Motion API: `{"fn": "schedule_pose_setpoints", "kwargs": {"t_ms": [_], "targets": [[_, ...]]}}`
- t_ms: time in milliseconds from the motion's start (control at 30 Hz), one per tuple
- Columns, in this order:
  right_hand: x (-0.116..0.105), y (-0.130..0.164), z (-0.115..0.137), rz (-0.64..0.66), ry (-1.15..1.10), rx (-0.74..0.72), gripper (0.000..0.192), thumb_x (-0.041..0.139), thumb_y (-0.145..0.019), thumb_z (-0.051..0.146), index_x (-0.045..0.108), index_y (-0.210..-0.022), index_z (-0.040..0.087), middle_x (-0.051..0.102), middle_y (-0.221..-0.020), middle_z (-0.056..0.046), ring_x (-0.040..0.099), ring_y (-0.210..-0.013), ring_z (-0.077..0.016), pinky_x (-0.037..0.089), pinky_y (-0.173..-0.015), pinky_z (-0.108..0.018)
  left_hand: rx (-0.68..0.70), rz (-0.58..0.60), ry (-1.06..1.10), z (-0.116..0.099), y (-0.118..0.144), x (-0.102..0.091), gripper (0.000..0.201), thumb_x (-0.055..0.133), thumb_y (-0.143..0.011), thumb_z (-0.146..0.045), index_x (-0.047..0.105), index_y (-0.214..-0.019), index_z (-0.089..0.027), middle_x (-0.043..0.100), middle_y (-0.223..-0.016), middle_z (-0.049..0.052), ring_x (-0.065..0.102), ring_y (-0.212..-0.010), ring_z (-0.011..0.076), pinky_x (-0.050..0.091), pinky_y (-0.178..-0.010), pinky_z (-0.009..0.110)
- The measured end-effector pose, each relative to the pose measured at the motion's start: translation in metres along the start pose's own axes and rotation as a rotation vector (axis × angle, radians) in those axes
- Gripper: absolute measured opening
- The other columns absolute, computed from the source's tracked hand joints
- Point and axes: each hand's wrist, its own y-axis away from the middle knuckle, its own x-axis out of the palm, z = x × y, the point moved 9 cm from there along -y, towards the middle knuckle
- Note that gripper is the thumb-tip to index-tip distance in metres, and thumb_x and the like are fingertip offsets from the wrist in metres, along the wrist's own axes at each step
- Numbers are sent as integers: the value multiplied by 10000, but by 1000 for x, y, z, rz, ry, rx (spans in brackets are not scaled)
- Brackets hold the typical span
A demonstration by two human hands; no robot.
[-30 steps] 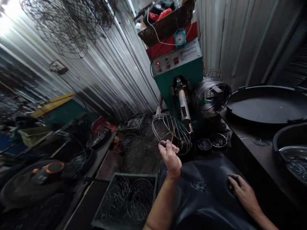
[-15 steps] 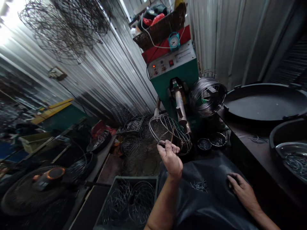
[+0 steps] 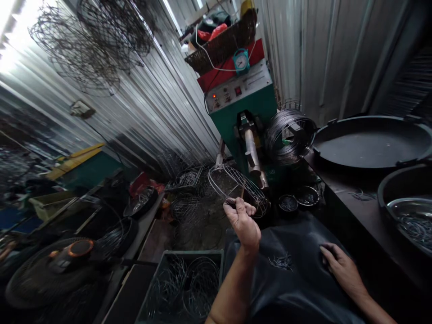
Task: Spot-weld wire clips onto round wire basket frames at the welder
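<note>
We see the left hand (image 3: 243, 221) raised in the middle of the scene, its fingers closed on the near rim of a round wire cage (image 3: 236, 186), a domed guard of thin bright wires. The cage tilts away from the hand toward the far side and hangs just in front of the steel arm (image 3: 253, 155) that sticks out of a green machine (image 3: 249, 101). We cannot tell whether cage and arm touch.

The right hand (image 3: 340, 266) lies near and to the right, palm down on a dark sheet (image 3: 290, 288) that covers the lap. Its fingers are loosely bent and grip nothing. Between the two hands, a small heap of short wire bits (image 3: 281, 261) sits on the sheet.

To the right of the machine we find a coil of dark wire (image 3: 286, 135), and beyond it a wide black tray (image 3: 371, 144) on a bench. Two small round dishes (image 3: 299, 200) stand just past the far edge of the sheet. Near and left of the left forearm, a grey crate (image 3: 184, 288) holds loose wire rings. More wire cages hang high on the corrugated wall (image 3: 91, 40) at the far left.
</note>
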Motion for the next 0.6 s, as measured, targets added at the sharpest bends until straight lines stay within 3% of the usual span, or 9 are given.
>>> {"fn": "schedule_pose_setpoints", "kwargs": {"t_ms": [600], "targets": [[0, 4, 7, 8, -102, 72, 466, 526, -670, 590, 581, -889, 183, 515, -513, 26, 439, -427, -141, 361, -429, -267, 30, 88, -32, 3, 7, 24, 283, 594, -827, -361, 355, -798, -212, 334, -547, -96, 311, -437, 41, 325, -454, 175]]}}
